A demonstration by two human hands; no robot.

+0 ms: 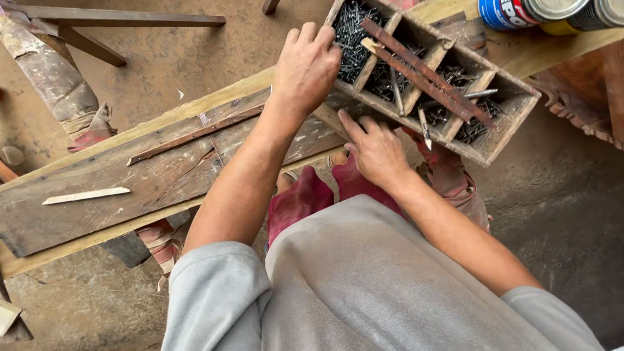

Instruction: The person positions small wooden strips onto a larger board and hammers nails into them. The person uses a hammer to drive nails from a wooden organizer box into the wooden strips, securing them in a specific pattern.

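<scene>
Left hand reaches into the far-left compartment of the wooden nail box; fingers curl onto the nails, pinch unclear. Right hand lies flat, fingers spread, against the box's near edge. Box's long axis runs far-left to near-right along the plank.

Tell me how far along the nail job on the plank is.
Done: the plank lies across the bench, with the nail box on it. In hand: the left hand reaches into the box's end compartment of nails; the right hand rests on the plank's edge beside the box. Left: no nail shows in either hand, and none driven.
</scene>
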